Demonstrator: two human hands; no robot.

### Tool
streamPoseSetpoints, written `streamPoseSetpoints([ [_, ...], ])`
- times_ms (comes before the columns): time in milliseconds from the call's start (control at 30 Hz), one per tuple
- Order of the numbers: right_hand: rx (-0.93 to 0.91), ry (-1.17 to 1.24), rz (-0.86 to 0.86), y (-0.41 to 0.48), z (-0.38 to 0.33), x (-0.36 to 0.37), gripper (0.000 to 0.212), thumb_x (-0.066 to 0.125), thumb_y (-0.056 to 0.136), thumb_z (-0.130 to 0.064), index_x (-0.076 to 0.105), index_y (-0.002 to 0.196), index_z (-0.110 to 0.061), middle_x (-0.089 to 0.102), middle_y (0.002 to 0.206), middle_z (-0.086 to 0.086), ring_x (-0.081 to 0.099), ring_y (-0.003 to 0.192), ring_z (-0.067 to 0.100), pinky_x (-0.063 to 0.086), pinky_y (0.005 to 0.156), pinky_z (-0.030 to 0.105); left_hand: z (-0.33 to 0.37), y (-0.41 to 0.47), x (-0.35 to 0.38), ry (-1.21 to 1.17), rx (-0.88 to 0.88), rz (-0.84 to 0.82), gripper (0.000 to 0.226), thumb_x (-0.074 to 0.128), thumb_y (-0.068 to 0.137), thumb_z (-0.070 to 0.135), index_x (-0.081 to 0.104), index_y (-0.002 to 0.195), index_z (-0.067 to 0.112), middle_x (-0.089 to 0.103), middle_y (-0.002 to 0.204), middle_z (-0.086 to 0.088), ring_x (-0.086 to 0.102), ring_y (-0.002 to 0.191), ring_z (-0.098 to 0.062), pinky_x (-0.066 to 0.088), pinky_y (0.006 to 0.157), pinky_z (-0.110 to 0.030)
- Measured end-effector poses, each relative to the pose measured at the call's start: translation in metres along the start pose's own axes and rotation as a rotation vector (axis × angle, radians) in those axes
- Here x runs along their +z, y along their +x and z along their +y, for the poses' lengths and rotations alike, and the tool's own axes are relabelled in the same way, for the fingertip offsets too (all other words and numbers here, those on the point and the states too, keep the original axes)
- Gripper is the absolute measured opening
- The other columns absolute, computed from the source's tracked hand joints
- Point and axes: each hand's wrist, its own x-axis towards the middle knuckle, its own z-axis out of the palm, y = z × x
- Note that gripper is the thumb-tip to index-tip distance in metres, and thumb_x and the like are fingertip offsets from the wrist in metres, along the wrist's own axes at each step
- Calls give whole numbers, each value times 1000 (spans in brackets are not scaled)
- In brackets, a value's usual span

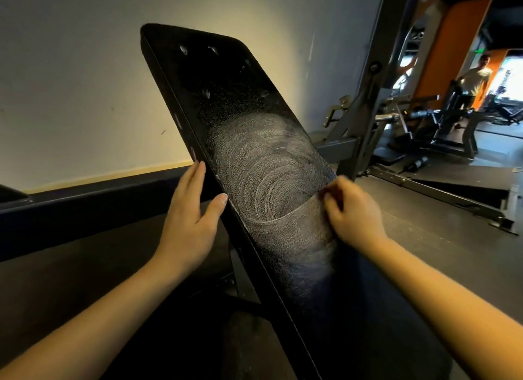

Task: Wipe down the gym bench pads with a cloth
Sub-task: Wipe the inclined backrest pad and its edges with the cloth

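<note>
A long black bench pad [226, 102] stands tilted up in front of me, with pale circular smear marks across its middle and small tears near its top. My left hand [189, 218] lies against the pad's left edge, fingers straight along the side and thumb on the front face. My right hand [353, 212], blurred, is at the pad's right edge with its fingers curled. It seems to grip a dark cloth [311, 238] that lies on the pad below a curved edge; the cloth is hard to tell from the pad.
A pale wall [70, 82] with a dark skirting is close on the left. A grey steel rack frame [365, 119] stands right behind the pad, with more gym machines and a person [475, 79] far at the back right. Dark rubber floor lies below.
</note>
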Motion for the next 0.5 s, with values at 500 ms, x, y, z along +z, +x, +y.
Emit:
streamPoseSetpoints([
  [500,276,-107,54,23,25,4,18,50,98,-30,53,107,-14,64,111,16,64,99,42,49,77,45,-1,-5,15,-49,-25,37,76,60,98,42,22,162,25,15,167,16,12,152,3,13,123,-28],
])
